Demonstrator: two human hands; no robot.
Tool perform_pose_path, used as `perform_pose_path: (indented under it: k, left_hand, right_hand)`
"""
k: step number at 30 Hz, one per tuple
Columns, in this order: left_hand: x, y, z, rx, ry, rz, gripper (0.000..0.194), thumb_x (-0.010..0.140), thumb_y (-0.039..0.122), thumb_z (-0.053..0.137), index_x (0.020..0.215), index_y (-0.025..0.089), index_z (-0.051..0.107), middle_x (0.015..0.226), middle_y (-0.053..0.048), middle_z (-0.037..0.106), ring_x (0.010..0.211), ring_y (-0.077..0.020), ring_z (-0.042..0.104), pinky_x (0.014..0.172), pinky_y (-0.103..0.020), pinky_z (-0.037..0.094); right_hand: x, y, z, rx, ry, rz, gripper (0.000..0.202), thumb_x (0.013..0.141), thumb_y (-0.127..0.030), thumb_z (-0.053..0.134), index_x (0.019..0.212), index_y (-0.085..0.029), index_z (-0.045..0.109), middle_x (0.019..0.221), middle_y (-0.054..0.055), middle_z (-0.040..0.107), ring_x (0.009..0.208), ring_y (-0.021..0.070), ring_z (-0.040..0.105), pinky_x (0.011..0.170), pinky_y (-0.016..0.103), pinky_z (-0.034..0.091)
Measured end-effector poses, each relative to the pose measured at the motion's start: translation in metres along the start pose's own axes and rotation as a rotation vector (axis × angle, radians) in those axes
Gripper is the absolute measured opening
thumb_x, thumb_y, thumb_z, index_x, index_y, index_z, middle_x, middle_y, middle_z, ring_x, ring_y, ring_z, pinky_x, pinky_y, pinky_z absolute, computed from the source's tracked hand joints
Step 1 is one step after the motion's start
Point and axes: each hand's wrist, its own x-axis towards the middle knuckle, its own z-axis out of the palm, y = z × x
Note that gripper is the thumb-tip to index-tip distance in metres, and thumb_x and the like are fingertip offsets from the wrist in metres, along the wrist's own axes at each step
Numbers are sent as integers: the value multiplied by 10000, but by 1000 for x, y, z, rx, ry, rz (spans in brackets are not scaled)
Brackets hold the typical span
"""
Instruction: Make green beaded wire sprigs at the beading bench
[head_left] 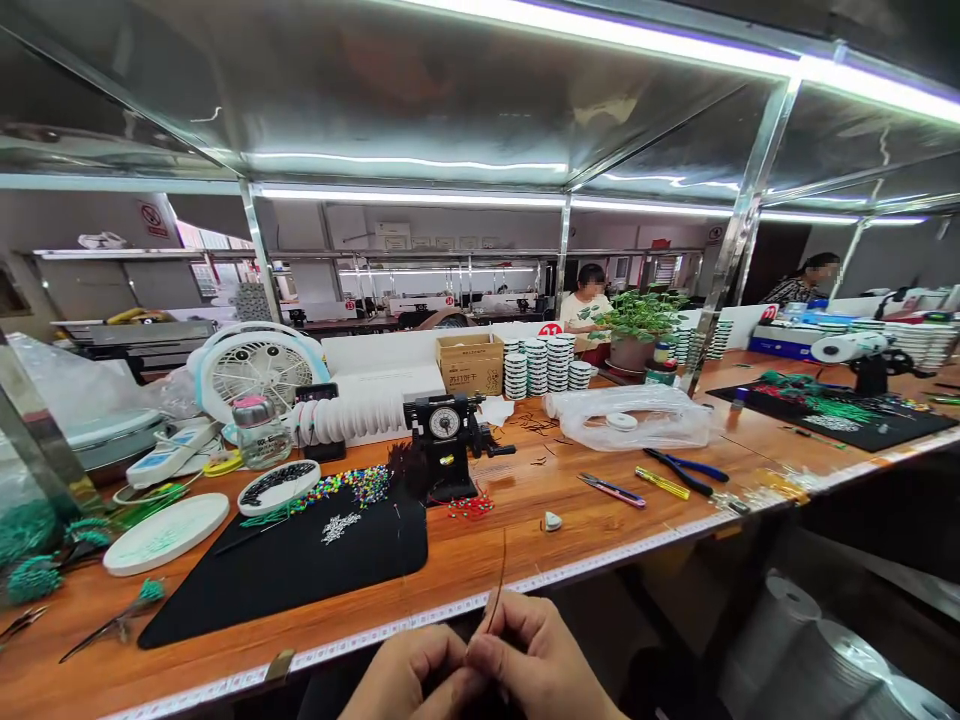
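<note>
My two hands meet at the bottom centre, just in front of the table's edge. My right hand [536, 655] is closed, with thumb and forefinger pinching a thin dark brown strand [503, 565] that sticks up, slightly bent, above the fingers. My left hand [416, 675] is closed too, its fingertips against those of the right. What lies between the left fingers is hidden. A small whitish lump [552, 521] sits on the table beyond my hands. To the left is a black mat [300, 570] bearing small silver pieces [341, 527] and colourful beads [360, 485].
A black hand-cranked winder [444, 440] stands behind the mat. Right of centre lie tweezers [611, 490], a yellow-handled tool [662, 483] and blue pliers [686, 470]. At left are a round white tray [166, 533], scissors [105, 632] and a fan [259, 375]. A co-worker [587, 308] sits opposite.
</note>
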Motion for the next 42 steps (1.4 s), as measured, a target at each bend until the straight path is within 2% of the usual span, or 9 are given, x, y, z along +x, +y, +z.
perform_pose_path:
  k: [2, 4, 8, 14, 24, 31, 34, 38, 42]
  left_hand:
    - [18, 9, -14, 105, 24, 17, 250, 776, 358, 577, 925, 161, 617, 672, -3, 611, 627, -158, 534, 571, -231, 378]
    - [42, 13, -31, 358, 152, 81, 294, 805, 329, 536, 1060, 185, 568, 700, 4, 610, 654, -167, 553, 611, -247, 387]
    - [87, 6, -55, 660, 278, 110, 201, 801, 239, 514, 975, 204, 610, 838, -37, 619, 773, -200, 569, 696, -287, 379]
    - [115, -5, -54, 751, 258, 96, 156, 787, 210, 524, 898, 223, 633, 911, -42, 589, 827, -204, 578, 724, -295, 391]
    - [101, -1, -59, 694, 270, 136, 156, 825, 198, 476, 832, 205, 631, 948, -36, 549, 862, -182, 554, 787, -276, 391]
    - [116, -8, -55, 510, 257, 114, 112, 752, 166, 554, 704, 198, 651, 845, -35, 559, 812, -196, 544, 777, -309, 373]
    - [109, -4, -54, 346, 264, 99, 85, 743, 183, 563, 680, 176, 619, 832, -41, 571, 824, -195, 542, 766, -303, 377]
    - [73, 8, -50, 49, 191, 26, 249, 846, 377, 445, 827, 152, 548, 792, -53, 627, 639, -150, 551, 577, -262, 398]
    - [33, 17, -43, -533, 71, -76, 258, 774, 347, 624, 886, 158, 489, 716, -21, 624, 605, -105, 547, 494, -186, 340]
  right_hand:
    - [-1, -7, -7, 55, 76, -24, 378, 738, -464, 660, 614, -143, 505, 562, -19, 477, 516, 76, 381, 511, 214, 302]
    - [-2, -9, -12, 95, 118, -7, 373, 758, -464, 643, 628, -148, 494, 558, -30, 455, 495, 67, 347, 488, 207, 276]
    - [-3, -2, -13, 67, 99, 37, 399, 732, -493, 656, 622, -156, 476, 493, -51, 413, 426, 51, 278, 424, 203, 207]
    - [-4, 5, -11, 54, 81, 35, 401, 721, -499, 661, 616, -149, 495, 494, -40, 442, 427, 54, 302, 425, 203, 211]
    - [1, -9, -7, 43, 113, 77, 419, 718, -525, 650, 627, -135, 529, 500, -24, 477, 440, 56, 322, 447, 202, 255]
    - [5, 6, -2, 34, 78, 53, 410, 716, -519, 656, 631, -149, 502, 481, -42, 445, 413, 53, 324, 422, 196, 249]
    - [5, 7, -3, 64, 81, 84, 436, 694, -549, 661, 620, -162, 475, 448, -64, 399, 384, 48, 303, 407, 194, 247]
    - [10, -7, -2, 46, 153, 88, 421, 708, -515, 667, 598, -149, 491, 477, -42, 447, 427, 56, 351, 437, 195, 271]
    - [21, -23, 5, 38, 168, 81, 393, 708, -478, 682, 584, -143, 516, 471, -37, 467, 439, 66, 390, 447, 200, 298]
